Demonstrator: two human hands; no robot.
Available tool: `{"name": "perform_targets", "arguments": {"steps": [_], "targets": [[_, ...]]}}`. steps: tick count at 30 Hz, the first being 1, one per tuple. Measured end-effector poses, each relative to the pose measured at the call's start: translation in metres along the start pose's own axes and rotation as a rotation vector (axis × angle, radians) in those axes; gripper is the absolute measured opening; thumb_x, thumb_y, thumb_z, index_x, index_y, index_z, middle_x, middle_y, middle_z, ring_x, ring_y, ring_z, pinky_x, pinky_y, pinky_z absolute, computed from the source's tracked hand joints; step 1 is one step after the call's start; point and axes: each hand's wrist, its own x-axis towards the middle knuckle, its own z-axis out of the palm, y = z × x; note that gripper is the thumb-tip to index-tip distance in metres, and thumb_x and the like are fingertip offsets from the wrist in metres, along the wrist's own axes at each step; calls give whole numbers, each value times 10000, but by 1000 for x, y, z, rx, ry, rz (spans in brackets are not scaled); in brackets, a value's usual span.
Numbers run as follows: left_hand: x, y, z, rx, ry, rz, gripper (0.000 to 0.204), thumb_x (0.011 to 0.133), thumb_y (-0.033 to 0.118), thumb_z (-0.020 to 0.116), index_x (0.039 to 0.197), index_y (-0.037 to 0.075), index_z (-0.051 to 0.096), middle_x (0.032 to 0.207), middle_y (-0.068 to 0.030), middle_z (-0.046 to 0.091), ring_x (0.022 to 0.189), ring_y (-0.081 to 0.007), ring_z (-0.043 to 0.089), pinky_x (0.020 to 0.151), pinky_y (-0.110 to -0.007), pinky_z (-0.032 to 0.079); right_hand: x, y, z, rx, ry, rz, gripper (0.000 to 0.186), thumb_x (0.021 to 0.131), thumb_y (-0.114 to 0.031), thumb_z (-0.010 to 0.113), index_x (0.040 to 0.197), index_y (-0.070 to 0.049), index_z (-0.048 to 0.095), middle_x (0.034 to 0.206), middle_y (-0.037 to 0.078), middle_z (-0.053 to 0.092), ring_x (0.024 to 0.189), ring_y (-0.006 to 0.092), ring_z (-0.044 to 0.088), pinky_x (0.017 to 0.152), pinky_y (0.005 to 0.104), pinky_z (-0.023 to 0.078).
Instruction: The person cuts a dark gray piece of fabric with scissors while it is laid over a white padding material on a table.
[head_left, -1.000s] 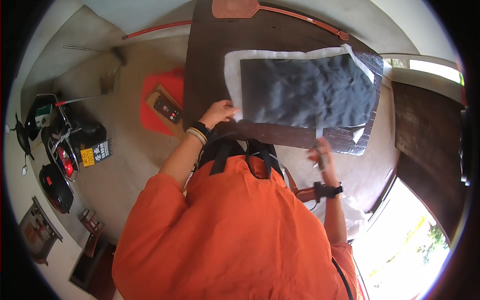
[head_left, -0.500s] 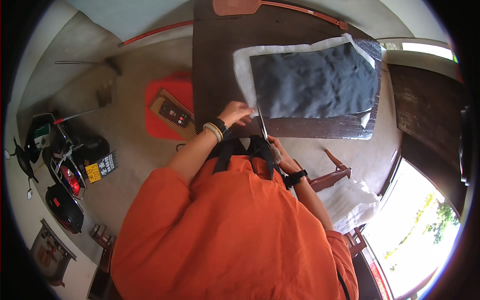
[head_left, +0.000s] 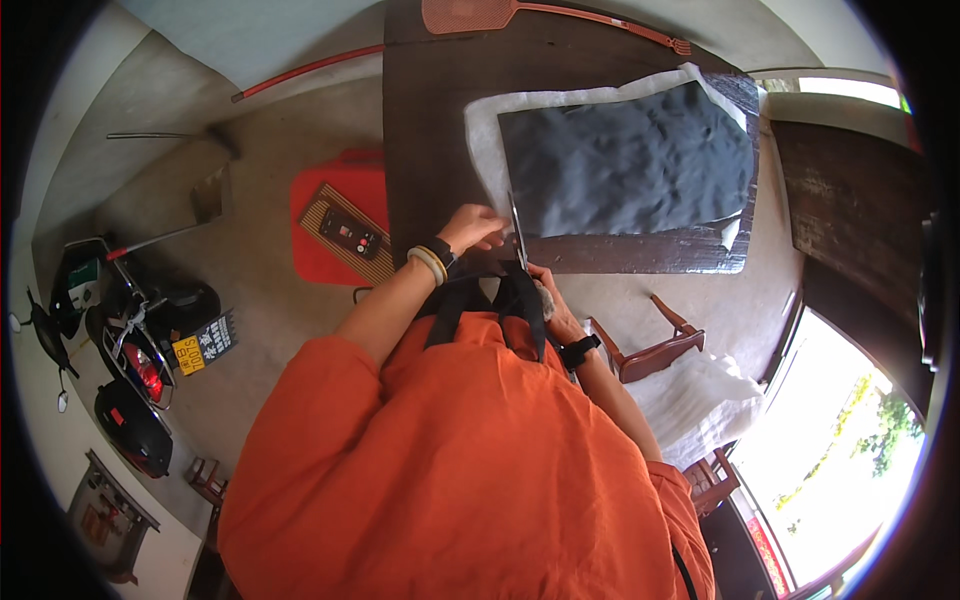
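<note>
Now closer together: left hand pinch-tight on white cloth, right hand around scissors.

The right grip partly hides the handles of the silvery metal scissors. The view's edge crops the dark brown wooden worktop at twelve o'clock; details on the black rectangular phone are too small to tell.

I look steeply down from a head-worn camera, close above the orange shirt, facing the table ahead; outward, bent edges perhaps mislead me.
</note>
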Motion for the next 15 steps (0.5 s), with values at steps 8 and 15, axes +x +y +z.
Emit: {"name": "perform_targets", "arguments": {"steps": [8, 15], "targets": [[2, -3, -3, 35, 2, -3, 263, 843, 282, 626, 904, 27, 610, 795, -30, 632, 692, -95, 624, 580, -204, 490, -7, -29, 4, -92, 33, 24, 486, 876, -146, 557, 1291, -29, 333, 990, 58, 548, 834, 72, 501, 734, 213, 429], [4, -5, -8, 50, -39, -29, 289, 847, 274, 616, 961, 9, 597, 826, -39, 632, 710, -103, 626, 580, -199, 487, 0, -27, -4, 3, -48, 128, 478, 924, -252, 495, 1318, -55, 308, 1070, 51, 525, 903, 92, 512, 786, 237, 428]]}}
